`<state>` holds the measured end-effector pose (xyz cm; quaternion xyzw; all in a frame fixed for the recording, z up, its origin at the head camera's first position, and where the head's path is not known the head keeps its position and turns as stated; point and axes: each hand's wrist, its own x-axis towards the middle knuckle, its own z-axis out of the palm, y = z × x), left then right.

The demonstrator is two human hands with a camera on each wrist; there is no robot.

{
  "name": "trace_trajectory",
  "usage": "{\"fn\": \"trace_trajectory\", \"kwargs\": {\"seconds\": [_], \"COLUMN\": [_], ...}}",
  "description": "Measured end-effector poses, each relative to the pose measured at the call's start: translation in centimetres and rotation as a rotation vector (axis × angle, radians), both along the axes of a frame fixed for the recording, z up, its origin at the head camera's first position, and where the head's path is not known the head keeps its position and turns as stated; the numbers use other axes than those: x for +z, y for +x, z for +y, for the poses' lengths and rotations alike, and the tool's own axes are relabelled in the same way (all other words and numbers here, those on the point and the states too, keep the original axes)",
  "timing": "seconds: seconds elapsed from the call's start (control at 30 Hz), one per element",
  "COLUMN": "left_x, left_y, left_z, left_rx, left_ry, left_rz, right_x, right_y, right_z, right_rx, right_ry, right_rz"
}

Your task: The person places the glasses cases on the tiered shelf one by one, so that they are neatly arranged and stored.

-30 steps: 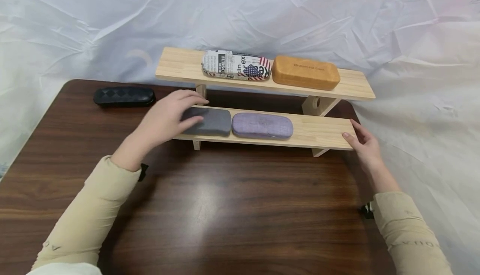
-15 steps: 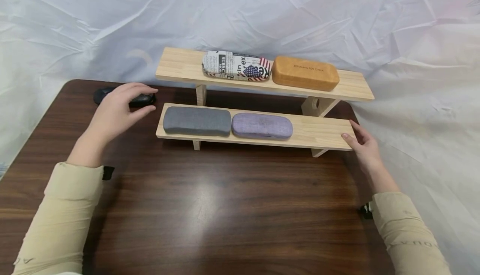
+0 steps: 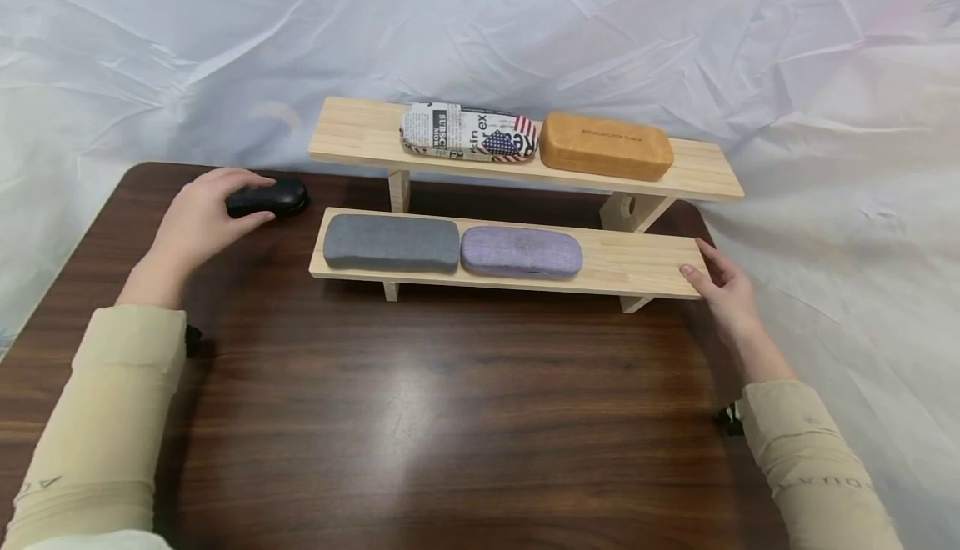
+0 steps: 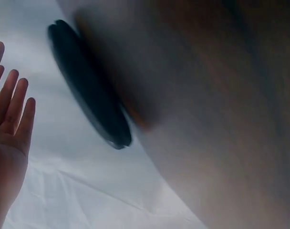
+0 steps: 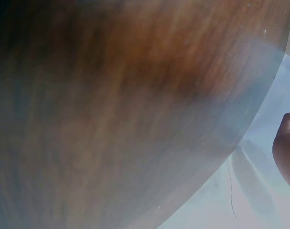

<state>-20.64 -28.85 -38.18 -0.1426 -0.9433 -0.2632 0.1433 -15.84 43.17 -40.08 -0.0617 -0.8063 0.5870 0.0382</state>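
Note:
At the table's far left lies a black glasses case (image 3: 279,197). My left hand (image 3: 197,221) hovers over it with fingers and thumb spread, hiding its left part. In the left wrist view, the fingers (image 4: 14,102) are straight and apart from the black glasses case (image 4: 90,86). My right hand (image 3: 729,298) grips the right end of the lower wooden shelf (image 3: 648,260), thumb on top and fingers at the rear corner. On that shelf sit a grey glasses case (image 3: 392,242) and a purple one beside it, the purple glasses case (image 3: 521,251).
Behind and higher runs the upper wooden shelf (image 3: 705,168), bearing a newsprint-patterned glasses case (image 3: 468,131) and an orange-brown glasses case (image 3: 606,146). Both shelves stand on the dark wooden table (image 3: 450,417). White crinkled sheeting (image 3: 480,25) hangs behind.
My left hand has moved left from above the grey glasses case to the black one. My right hand stays at the shelf end, and the cases keep their places.

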Motion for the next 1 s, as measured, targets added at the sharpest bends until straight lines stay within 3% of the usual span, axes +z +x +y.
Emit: {"fn": "trace_trajectory", "kwargs": {"seconds": [0.3, 0.6, 1.0], "left_x": [-0.7, -1.1, -1.8], "left_y": [-1.7, -3.6, -4.9], "left_z": [-1.5, -3.0, -4.3], "left_rx": [0.033, 0.021, 0.01], "left_ry": [-0.014, -0.052, -0.078], "left_rz": [0.0, -0.139, -0.221], "right_x": [0.3, 0.3, 0.3], "right_y": [-0.3, 0.0, 0.0], "right_z": [0.0, -0.2, -0.2], "right_rx": [0.006, 0.009, 0.006], "right_ry": [0.011, 0.007, 0.045], "right_rz": [-0.01, -0.005, -0.015]}}
